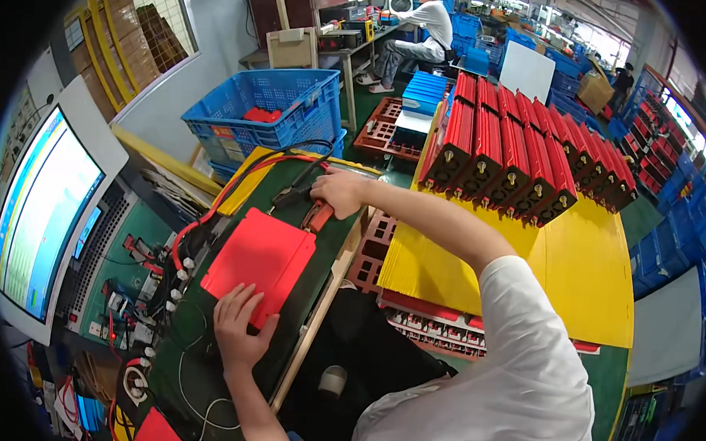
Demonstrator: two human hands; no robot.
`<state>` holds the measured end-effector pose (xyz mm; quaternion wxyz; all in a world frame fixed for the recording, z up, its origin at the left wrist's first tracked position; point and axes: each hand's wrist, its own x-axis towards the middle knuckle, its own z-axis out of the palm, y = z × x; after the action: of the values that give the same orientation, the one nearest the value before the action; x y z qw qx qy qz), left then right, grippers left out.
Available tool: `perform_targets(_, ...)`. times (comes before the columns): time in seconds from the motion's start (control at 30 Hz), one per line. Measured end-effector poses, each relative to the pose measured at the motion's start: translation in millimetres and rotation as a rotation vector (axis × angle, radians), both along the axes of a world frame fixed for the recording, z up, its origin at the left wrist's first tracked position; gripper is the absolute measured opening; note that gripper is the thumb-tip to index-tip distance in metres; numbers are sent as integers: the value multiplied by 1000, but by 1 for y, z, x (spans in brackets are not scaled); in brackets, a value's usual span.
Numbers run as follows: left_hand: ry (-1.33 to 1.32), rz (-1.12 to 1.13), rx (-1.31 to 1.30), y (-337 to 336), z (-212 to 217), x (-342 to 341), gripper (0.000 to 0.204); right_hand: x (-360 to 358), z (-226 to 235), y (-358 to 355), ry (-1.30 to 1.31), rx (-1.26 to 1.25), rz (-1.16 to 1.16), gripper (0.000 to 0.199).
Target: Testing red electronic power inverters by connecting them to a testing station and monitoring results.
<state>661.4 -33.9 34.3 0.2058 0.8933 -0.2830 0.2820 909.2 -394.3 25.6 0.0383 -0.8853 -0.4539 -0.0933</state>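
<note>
A flat red metal case (261,252) lies on the dark green bench top. My left hand (240,326) rests on its near edge with the fingers spread and gripping nothing. At the far right corner of the case, my right hand (341,192) is closed around a red cable clamp (318,217), whose tip reaches the end of the case. A black clamp (293,195) on a dark cable lies just left of that hand, near the far end of the case. What its jaws touch is hard to make out.
Left of the bench, a monitor (50,215) stands beside cables and plugs. A blue crate (271,110) sits beyond it. Stacked red finned units (498,148) stand on yellow sheets (587,262) to my right. A seated person (428,27) is at a far bench.
</note>
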Motion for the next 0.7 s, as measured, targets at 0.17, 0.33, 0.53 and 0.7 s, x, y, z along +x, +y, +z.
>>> perform_targets(0.17, -51, 46, 38, -3, -7, 5, 35, 0, 11, 0, -106, -147, 4, 42)
perform_targets(0.33, -78, 34, 29, 1, 0, 2, 27, 1, 11, -1, -110, -92, 19, 41)
perform_targets(0.53, -17, 141, -95, 14, 4, 8, 19, 7, 23, -16, 12, 79, -84, 46)
perform_targets(0.7, -41, 154, -187, 12, 9, 8, 12, 20, 49, 6, 338, -7, -91, 87)
